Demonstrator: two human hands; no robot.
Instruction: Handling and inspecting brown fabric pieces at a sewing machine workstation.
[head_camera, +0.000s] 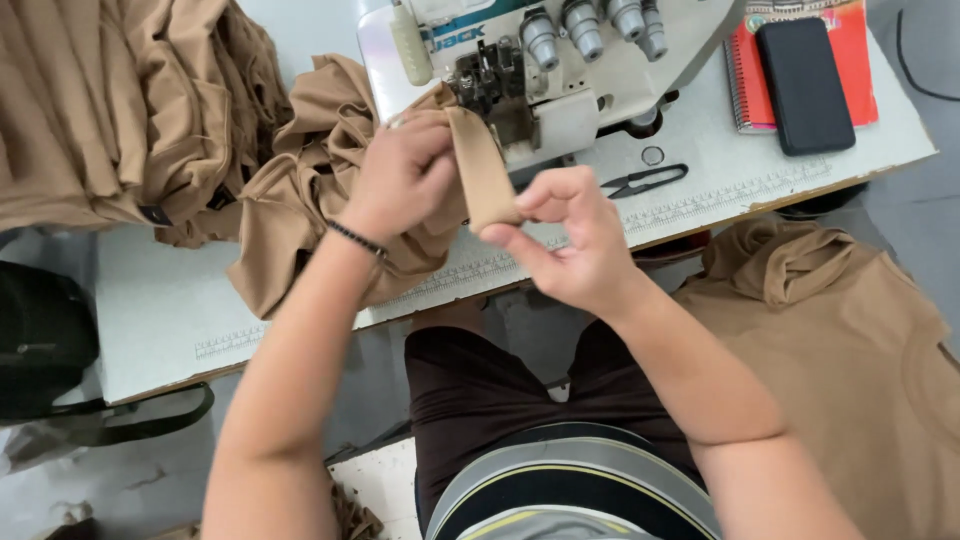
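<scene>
1. Your left hand (400, 180) has its fingers curled over the upper end of a tan fabric band (482, 165), pinning it against the bunched tan garment (300, 210) right under them, so the strip stays fed toward the presser foot of the overlock sewing machine (540, 70) just beyond your knuckles.
2. Your right hand (570, 235) pinches the band's lower end between thumb and forefinger, pulling it taut and flat; the remaining fingers are loosely folded.
3. The band is a narrow folded strip of soft, matte knit, stretched between your two grips at the near edge of the surface (160, 320).
4. Beyond your right fingers lie small metal thread snips (645, 180); farther out, a dark phone (803, 85) rests on a red notebook (855, 60).
5. Beyond your left fingers, a stack of tan garments (110, 110) lies folded.
</scene>
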